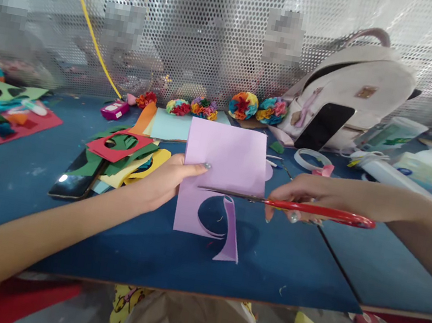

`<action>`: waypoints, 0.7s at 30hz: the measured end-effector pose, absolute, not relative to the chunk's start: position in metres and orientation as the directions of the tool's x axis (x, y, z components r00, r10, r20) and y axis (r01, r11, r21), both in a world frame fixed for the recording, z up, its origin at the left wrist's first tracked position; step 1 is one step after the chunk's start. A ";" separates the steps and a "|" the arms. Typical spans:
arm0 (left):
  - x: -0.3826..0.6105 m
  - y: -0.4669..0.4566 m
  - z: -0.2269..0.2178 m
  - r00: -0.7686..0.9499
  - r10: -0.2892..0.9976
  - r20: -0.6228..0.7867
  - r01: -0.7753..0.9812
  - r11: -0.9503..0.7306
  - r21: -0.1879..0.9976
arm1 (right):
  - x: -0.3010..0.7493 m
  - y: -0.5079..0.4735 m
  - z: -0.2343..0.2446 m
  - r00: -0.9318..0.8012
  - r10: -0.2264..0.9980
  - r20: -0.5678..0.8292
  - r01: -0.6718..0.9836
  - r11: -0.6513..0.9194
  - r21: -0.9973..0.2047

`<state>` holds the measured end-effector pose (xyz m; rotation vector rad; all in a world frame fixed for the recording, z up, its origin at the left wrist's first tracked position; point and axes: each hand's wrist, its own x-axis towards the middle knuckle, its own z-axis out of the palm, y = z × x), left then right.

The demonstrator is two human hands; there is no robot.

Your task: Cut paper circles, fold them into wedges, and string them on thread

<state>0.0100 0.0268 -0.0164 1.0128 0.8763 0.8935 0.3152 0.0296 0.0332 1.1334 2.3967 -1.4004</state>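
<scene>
A purple sheet of paper is held up over the blue table, its lower part cut with a round hole and a curled strip hanging from it. My left hand pinches the sheet at its left edge, thumb on the front. In my right hand is a pair of red-handled scissors. Their blades lie level across the sheet just above the hole, pointing left. Whether the blades are apart is hard to see. A purple rounded piece shows partly behind the sheet's right edge.
Coloured paper offcuts and a dark phone lie left. Crumpled paper flowers line the back by a perforated metal panel. A white backpack with a phone leaning on it and a tape roll are right.
</scene>
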 end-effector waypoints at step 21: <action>0.014 0.028 -0.007 0.294 0.909 -0.294 -0.228 0.365 0.903 | 0.306 0.042 0.030 -0.738 0.468 -0.487 0.635 0.238 -0.734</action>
